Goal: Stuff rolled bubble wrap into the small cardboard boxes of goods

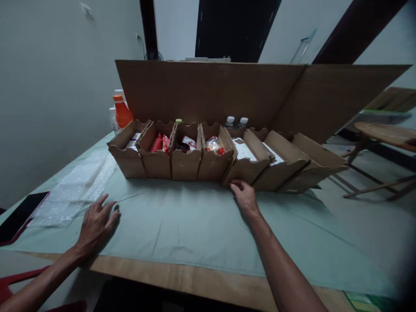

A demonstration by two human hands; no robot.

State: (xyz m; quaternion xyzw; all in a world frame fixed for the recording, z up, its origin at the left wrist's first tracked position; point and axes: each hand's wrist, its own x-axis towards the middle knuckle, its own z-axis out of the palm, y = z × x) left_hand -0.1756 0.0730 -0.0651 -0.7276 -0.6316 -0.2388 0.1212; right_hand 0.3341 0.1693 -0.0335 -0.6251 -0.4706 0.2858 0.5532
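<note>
Several open cardboard boxes stand side by side in a row on the cloth-covered table. At the bottom front corner of the cardboard box just right of the middle, my right hand has its fingers curled and closed on the edge. That box leans to the right, and white packets show inside it. My left hand rests open on the green cloth, fingers apart and holding nothing. Red packets lie in a box on the left, and a clear-and-red packet in one near the middle.
A tall cardboard panel stands behind the row. Bubble wrap and a phone lie at the left. An orange bottle stands behind the leftmost box, clear bottles behind the middle. A wooden stool is at the right.
</note>
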